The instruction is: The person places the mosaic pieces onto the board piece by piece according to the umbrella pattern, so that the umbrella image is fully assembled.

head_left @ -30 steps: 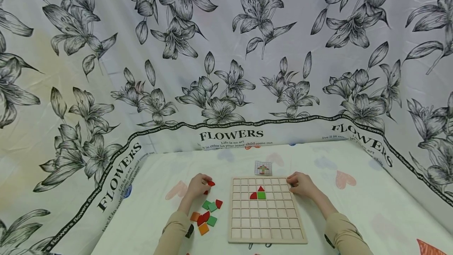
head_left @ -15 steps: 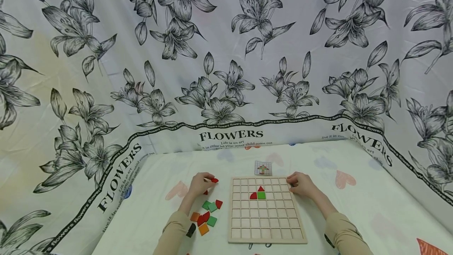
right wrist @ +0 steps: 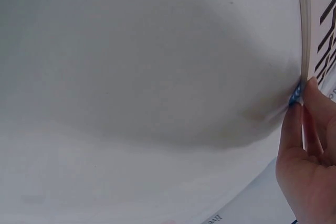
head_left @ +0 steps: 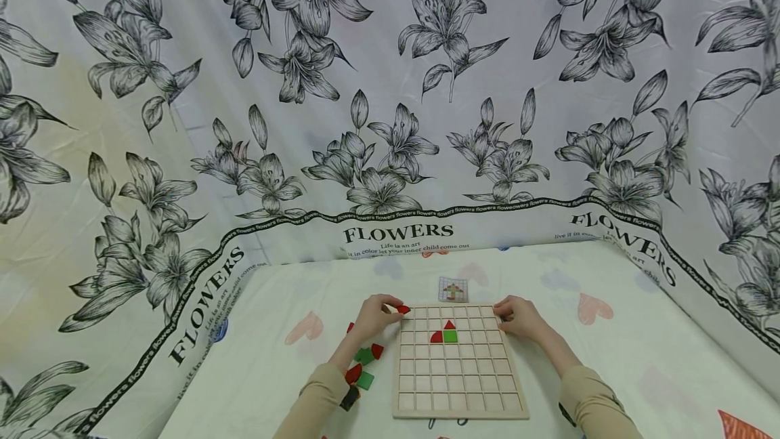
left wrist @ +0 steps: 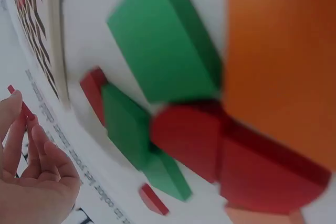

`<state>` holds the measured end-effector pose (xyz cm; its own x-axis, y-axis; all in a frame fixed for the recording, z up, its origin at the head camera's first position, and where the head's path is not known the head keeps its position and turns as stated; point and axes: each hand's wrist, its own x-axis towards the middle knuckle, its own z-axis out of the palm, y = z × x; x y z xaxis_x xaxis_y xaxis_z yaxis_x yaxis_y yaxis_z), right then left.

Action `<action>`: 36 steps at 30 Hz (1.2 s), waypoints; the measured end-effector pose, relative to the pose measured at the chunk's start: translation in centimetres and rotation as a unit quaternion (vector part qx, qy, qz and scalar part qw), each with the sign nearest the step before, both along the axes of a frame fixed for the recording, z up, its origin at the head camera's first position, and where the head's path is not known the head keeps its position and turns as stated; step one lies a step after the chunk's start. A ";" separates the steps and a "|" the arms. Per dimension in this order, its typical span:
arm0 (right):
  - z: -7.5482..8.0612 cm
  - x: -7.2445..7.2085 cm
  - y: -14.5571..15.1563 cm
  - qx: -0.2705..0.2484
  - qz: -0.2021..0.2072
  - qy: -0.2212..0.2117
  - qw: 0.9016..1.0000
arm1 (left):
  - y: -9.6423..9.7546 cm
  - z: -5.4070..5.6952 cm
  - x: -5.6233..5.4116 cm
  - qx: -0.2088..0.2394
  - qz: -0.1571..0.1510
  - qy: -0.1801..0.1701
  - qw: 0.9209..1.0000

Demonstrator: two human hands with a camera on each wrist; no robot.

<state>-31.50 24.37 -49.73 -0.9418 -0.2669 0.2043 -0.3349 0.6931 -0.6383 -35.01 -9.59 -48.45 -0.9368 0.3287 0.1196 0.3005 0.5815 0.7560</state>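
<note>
My left hand (head_left: 373, 317) pinches a small red wooden piece (head_left: 403, 309) between thumb and fingertips, beside the far left corner of the wooden grid board (head_left: 461, 415). In the left wrist view this red piece (left wrist: 22, 103) shows edge-on, so its full outline is hidden. My right hand (head_left: 516, 316) grips the board's far right edge, the thumb on the rim in the right wrist view. On the board sit a red triangle (head_left: 449, 325), a green square (head_left: 449, 337) under it and a red rounded piece (head_left: 436, 337) to the left of the square.
Loose pieces lie left of the board: green ones (left wrist: 163, 45), red rounded ones (left wrist: 186, 137) and orange ones (left wrist: 278, 66). My left forearm partly covers them in the head view. A pattern card (head_left: 453, 289) lies behind the board. A flowered curtain (head_left: 390, 154) stands beyond the table.
My left hand has lifted the red piece and carried it right, from above the loose pieces to the board's far left corner. The right hand and the board have stayed put.
</note>
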 end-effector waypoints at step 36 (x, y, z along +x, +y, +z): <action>0.1 -0.1 -0.2 0.023 -0.021 -0.013 0.999 | 10.7 -0.5 2.4 -0.157 -0.132 0.084 0.975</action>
<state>-31.61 24.17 -49.63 -0.9574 -0.2350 0.1681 -0.2881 0.7347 -0.6141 -32.59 1.12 -49.00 -0.7907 0.6008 0.1180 0.5748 0.6620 0.4810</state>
